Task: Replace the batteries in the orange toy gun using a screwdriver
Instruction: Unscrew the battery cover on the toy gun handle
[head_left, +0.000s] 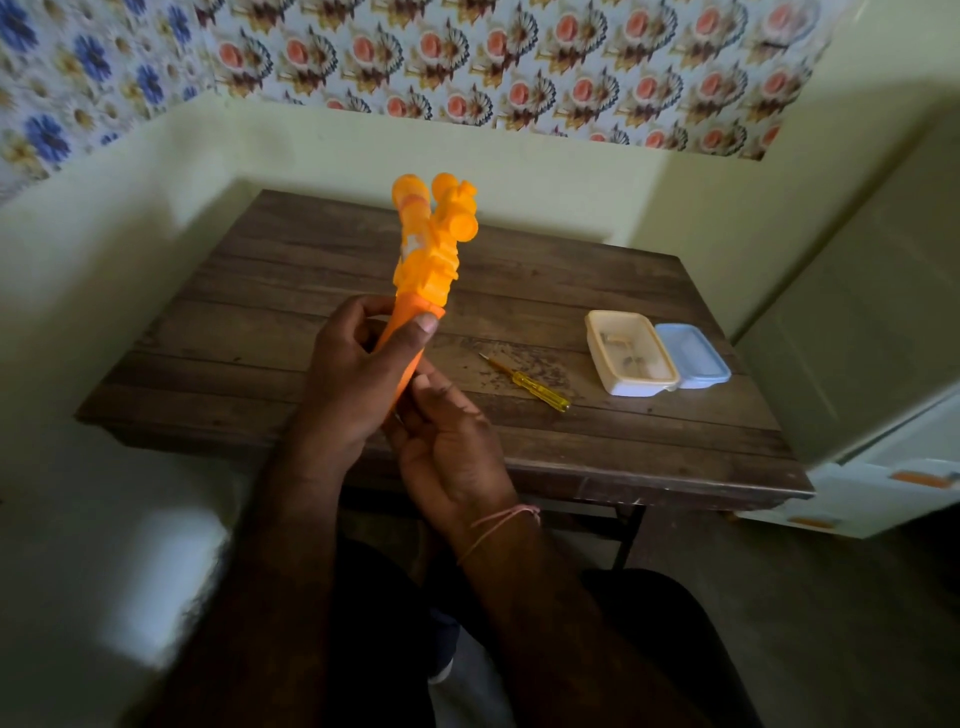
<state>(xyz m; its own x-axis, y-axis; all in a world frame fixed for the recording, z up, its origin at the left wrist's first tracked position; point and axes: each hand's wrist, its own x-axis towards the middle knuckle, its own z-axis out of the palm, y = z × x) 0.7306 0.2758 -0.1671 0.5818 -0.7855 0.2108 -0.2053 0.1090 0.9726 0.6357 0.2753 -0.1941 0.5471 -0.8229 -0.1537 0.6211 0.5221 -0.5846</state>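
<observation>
orange toy gun (427, 249) held above the near left part of the wooden table (260, 322). left hand (353, 374) grips its handle, thumb across the near face; right hand (452, 452) grasps the handle's lower end. gun body extends beyond the grip, long axis near upright, barrel end pointing up and far. screwdriver (524, 383) lies on the table to the right, beside an open container (631, 353).

Dark wooden table (291, 332) mid-frame. White open container (631, 353) at right, blue lid (693, 356) touching beside it. Floral wallpaper (467, 57) along top.
</observation>
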